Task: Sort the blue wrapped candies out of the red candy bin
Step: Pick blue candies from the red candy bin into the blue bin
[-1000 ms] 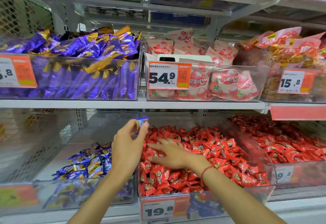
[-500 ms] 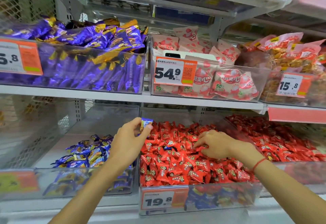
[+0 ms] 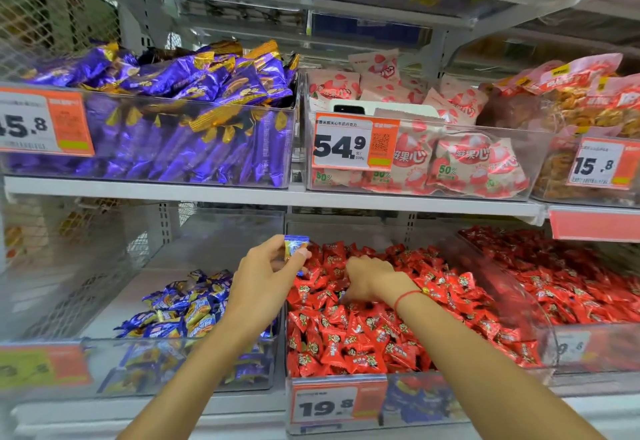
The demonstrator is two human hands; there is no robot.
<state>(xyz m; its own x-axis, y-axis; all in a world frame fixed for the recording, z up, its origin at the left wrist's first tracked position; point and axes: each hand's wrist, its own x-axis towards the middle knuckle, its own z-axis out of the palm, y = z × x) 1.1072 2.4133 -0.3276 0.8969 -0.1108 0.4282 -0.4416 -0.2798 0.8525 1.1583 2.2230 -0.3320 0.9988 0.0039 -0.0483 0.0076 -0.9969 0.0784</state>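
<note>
Presently, head view only: left hand (image 3: 263, 283) raised over the divide between two clear bins on the lower shelf (image 3: 242, 408), thumb and fingertips pinching one blue wrapped candy (image 3: 295, 247), held upright just above the left rear corner of the red candy bin (image 3: 337, 379). Right hand (image 3: 369, 278) lowered palm-down into the red candies (image 3: 363, 335), fingers curled into the pile; whether anything is gripped cannot be told, fingertips being hidden among the wrappers. Red string bracelet (image 3: 407, 297) noted on the right wrist. Red candy bin filled with red wrapped pieces, price tag reading 19.8 (image 3: 325, 406) on its front; a dark blue scrap visible among the red just below the right hand, too small to identify. Adjacent bin to the left (image 3: 138, 363) holding a loose heap of blue wrapped candies (image 3: 183, 308) toward its front right, left forearm crossing above them. Further red candies (image 3: 561, 280) in a bin to the right, well apart from both hands. Upper shelf (image 3: 277, 197): purple and gold packets (image 3: 180, 120) in a clear bin at left with a tag reading 45.8, pink and white pouches (image 3: 450, 159) in the middle bin behind a tag reading 54.9 (image 3: 353, 143), bagged snacks (image 3: 585, 100) at right with a tag reading 15.8. Wire mesh (image 3: 52, 9) noted at far left behind the shelving.
</note>
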